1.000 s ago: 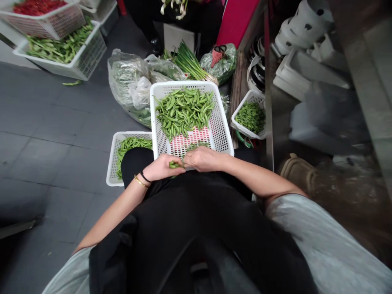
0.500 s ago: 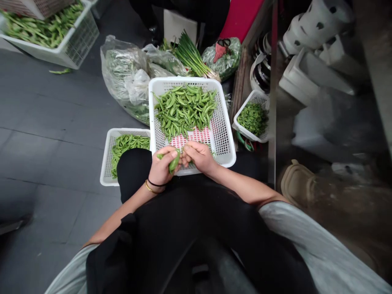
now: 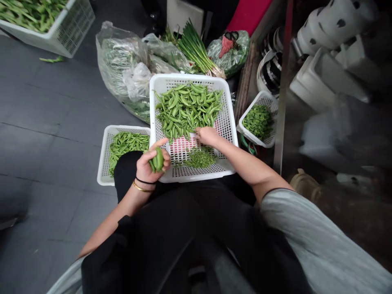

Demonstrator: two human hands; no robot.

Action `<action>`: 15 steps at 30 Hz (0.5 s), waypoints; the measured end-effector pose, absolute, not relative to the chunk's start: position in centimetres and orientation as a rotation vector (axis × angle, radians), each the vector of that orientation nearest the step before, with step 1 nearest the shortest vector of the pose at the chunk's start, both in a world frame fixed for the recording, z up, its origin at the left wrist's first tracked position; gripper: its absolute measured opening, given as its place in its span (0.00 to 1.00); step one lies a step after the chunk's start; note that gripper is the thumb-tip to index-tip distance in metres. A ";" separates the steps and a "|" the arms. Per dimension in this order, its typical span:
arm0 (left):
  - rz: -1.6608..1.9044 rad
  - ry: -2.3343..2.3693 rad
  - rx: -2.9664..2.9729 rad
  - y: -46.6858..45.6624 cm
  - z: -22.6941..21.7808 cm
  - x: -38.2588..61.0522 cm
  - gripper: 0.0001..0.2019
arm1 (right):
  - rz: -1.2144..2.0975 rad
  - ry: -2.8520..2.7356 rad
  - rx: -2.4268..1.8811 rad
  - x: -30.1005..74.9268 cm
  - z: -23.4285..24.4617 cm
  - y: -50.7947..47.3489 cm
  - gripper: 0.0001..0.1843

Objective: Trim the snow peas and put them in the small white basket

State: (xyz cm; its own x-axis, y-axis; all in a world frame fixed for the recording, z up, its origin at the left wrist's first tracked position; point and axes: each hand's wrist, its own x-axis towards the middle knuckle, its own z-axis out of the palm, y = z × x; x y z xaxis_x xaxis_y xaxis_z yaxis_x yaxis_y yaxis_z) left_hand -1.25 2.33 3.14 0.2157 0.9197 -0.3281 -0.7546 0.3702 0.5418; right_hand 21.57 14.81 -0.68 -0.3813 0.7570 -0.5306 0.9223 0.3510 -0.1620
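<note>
A white perforated basket [image 3: 229,122] rests on my lap with a heap of green pea pods [image 3: 186,107] at its far end and a small pile of green trimmings [image 3: 199,157] near me. My left hand [image 3: 150,165] is closed around a few pea pods [image 3: 157,160] over the basket's left rim. My right hand [image 3: 207,135] reaches into the basket, fingers curled down on the near edge of the pod heap; what it grips is hidden.
A smaller white basket [image 3: 104,159] with pods sits on the grey floor at my left knee. Another small basket of trimmings [image 3: 259,120] stands at the right. Plastic bags of greens [image 3: 125,69], spring onions [image 3: 196,49] and a large basket of beans [image 3: 61,34] lie beyond.
My hands have parted. The right hand moved forward from the near rim to the pod heap. The left hand drew left with the pods. The view shifted, uncovering the trimmings.
</note>
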 end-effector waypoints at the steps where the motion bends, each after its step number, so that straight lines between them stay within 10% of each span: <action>1: 1.132 0.661 0.304 2.1 3.2 -0.9 0.21 | -0.536 2.263 1.510 21.0 -1.4 15.4 0.19; 15: 1.003 1.208 0.727 0.7 2.6 2.6 0.15 | -0.581 2.892 1.194 19.7 4.9 3.1 0.13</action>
State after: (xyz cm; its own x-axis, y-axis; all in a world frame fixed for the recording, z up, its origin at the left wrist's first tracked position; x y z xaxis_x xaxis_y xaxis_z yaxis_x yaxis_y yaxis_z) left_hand 2.60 0.66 2.62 0.0452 0.9122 -0.4072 -0.2325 0.4060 0.8838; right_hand 19.73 3.10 4.88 -0.7176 0.6893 -0.1000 0.6744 0.6518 -0.3470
